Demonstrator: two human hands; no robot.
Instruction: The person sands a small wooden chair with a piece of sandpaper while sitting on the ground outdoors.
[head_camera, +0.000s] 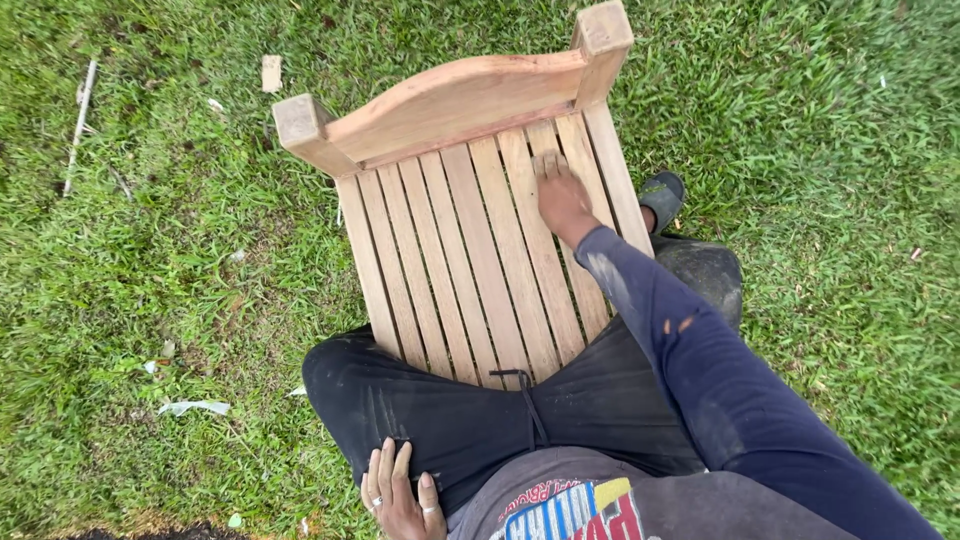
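Observation:
A slatted wooden chair back (470, 240) lies on the grass in front of me, its curved top rail (455, 100) farthest away. My right hand (560, 195) presses flat on the slats near the top right corner, fingers together; whether something is under the palm is hidden. A dark blue sleeve covers that arm. My left hand (400, 495) rests on my left thigh in black trousers, fingers spread, holding nothing. A ring shows on one finger.
Grass surrounds the chair on all sides. A small wood offcut (271, 72) lies at the upper left, a thin stick (80, 115) at the far left, and scraps of white litter (195, 407) at the lower left. My dark shoe (663, 195) sits beside the chair's right edge.

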